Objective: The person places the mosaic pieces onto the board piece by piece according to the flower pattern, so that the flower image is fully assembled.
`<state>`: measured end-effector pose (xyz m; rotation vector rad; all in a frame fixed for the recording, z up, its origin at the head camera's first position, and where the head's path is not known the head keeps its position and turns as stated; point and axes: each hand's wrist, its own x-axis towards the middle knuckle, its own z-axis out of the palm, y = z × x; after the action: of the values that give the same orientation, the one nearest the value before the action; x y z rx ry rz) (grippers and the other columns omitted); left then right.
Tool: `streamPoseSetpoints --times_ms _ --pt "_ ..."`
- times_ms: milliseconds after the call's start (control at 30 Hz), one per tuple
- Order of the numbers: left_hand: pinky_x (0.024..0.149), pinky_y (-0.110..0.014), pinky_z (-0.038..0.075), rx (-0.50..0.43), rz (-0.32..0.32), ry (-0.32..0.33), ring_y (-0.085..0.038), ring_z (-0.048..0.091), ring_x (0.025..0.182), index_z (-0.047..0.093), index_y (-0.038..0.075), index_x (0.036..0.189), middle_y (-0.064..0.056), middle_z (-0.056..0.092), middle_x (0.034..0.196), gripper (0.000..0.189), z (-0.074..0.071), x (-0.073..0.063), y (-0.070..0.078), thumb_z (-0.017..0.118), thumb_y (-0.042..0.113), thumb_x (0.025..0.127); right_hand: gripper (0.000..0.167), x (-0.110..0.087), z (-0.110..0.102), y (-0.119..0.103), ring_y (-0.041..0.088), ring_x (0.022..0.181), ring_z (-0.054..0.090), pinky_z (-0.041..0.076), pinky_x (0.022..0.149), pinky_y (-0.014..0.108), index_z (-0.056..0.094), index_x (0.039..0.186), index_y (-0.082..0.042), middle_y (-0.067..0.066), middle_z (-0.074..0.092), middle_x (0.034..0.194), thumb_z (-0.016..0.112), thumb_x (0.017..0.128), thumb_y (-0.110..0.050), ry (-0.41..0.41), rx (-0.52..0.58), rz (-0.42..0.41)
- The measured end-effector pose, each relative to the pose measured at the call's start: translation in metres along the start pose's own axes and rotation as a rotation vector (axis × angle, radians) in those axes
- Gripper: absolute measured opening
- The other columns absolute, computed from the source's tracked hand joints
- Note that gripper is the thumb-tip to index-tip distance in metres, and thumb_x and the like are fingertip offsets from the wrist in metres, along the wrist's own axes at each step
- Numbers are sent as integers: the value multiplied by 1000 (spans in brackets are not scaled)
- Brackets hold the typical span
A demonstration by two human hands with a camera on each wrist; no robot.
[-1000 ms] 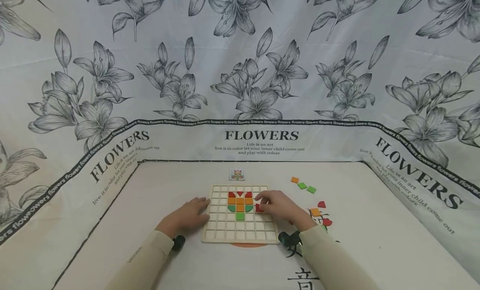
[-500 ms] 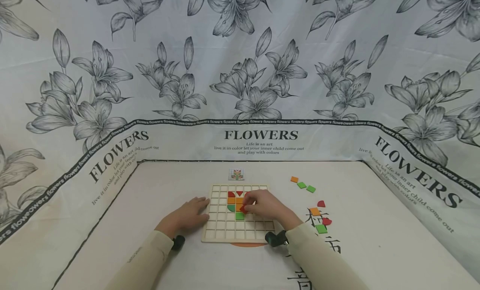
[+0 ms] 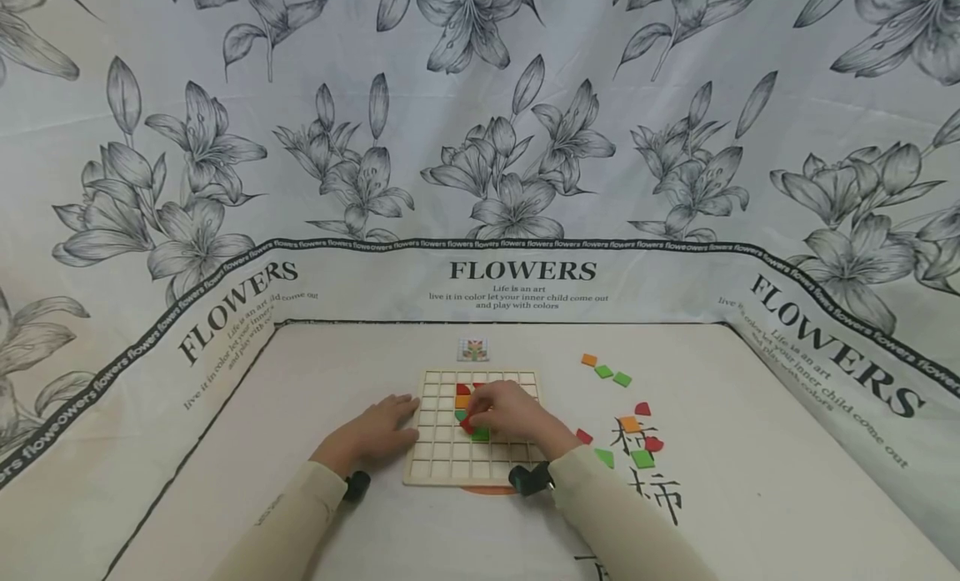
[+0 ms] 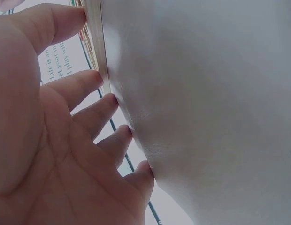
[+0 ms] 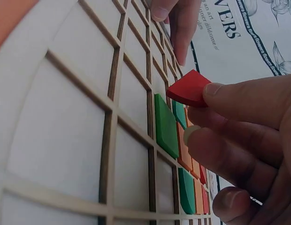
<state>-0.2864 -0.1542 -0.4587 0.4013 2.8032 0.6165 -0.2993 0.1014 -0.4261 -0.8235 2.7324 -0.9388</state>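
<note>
A wooden grid board (image 3: 442, 471) lies on the table, with several red, orange and green tiles set in its middle cells. Thumb and fingers of my right hand (image 3: 510, 410) pinch a red tile (image 5: 187, 88) with one curved edge, held just over the board. Close below that tile is a green square tile (image 5: 165, 126) in its cell. The right hand hides much of the pattern in the head view. My left hand (image 3: 378, 427) rests by the board's left side, fingers spread, with thumb and fingertips at the wooden edge in the left wrist view.
A small pattern card (image 3: 473, 350) lies behind the board. Right of it are loose tiles, among them an orange square (image 3: 589, 359), a green square (image 3: 622, 379), a red piece (image 3: 642, 408) and a green piece (image 3: 604, 458). A printed cloth wall (image 3: 517, 289) stands behind.
My right hand has moved left across the board with the red tile, from the right of the pattern to over its lower left part. The left hand stays at the board's edge.
</note>
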Motion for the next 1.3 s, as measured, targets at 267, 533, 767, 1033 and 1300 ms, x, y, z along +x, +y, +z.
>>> streamPoseSetpoints --times_ms 267,533,767,1033,1300 --pt "122 -51 21 10 -1 2 -32 22 149 38 15 150 -8 33 157 60 2 3 -2 52 37 95 8 10 4 -4 8 77 57 50 71 24 75 89 -19 -11 69 87 67 89 -17 -61 -54 10" --pt "121 -53 22 -7 0 2 -32 23 148 37 15 150 -8 32 158 61 1 4 -1 52 38 96 13 16 9 -6 7 88 59 51 80 26 77 97 -18 -9 72 96 65 91 -17 -99 -123 0" --pt "120 -53 23 -6 11 2 -32 23 148 37 15 150 -8 32 158 60 0 3 0 52 37 96 11 19 17 -7 6 85 59 52 80 25 76 93 -18 -8 71 92 66 89 -16 -94 -198 -25" --pt "121 -53 22 3 -7 -2 -32 21 149 37 17 150 -6 31 158 61 0 4 -2 52 39 96 9 17 18 -11 5 73 56 51 70 20 76 91 -19 -10 70 85 68 88 -15 -110 -216 17" --pt "120 -53 23 4 -9 1 -34 24 148 38 15 150 -8 33 157 61 2 6 -4 52 37 95 9 5 15 -14 4 81 61 55 75 23 77 94 -19 -8 71 90 69 88 -18 -95 -334 -39"
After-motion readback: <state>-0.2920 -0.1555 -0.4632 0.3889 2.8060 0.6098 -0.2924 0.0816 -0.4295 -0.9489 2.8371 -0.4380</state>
